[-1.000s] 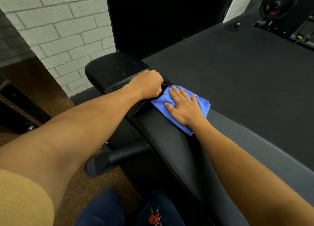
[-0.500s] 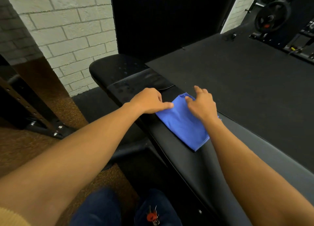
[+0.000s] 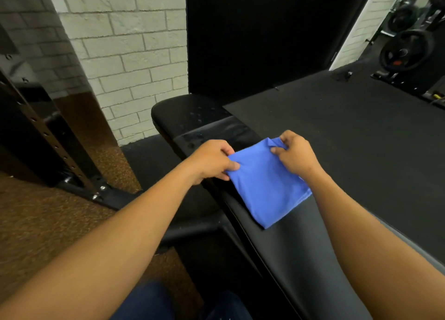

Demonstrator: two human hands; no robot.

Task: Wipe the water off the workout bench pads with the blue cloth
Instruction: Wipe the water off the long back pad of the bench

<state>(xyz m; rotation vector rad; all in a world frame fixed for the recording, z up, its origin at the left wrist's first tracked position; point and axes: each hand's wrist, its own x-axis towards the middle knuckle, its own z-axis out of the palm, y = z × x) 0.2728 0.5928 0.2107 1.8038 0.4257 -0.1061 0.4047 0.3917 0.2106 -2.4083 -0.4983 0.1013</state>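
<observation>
Gym corner, seen from above: speckled brown rubber floor fills the lower left of the frame, matte black matting the right half.

Bottom edge, centre: dark blue trouser legs, soft fabric, partly cut off.

Long bench pad runs from lower right toward the centre; smooth black vinyl, slight sheen, rounded side edge. Black tubular frame foot juts out beneath it toward the left.

Blue cloth at mid-frame, folded into a rough rectangle, soft matte weave, layered edges visible along its right side. Near corner lies on the long pad; far edge is lifted off the vinyl.

Left hand pinches the cloth's left corner between thumb and curled fingers. Right hand pinches the far right corner, fabric bunched under the fingertips. Both forearms bare.

Beyond the hands: short seat pad, same black vinyl, rounded corners, separated from the long pad by a seam. Water droplets beaded on its surface, small and scattered; a wet film glints near the seam.

Left edge: black steel rack upright with a row of punched holes, bolted base.

Background: white painted brick wall, rough mortar lines; flat black panel beside it. Upper right: round black weight plates on a stand.
</observation>
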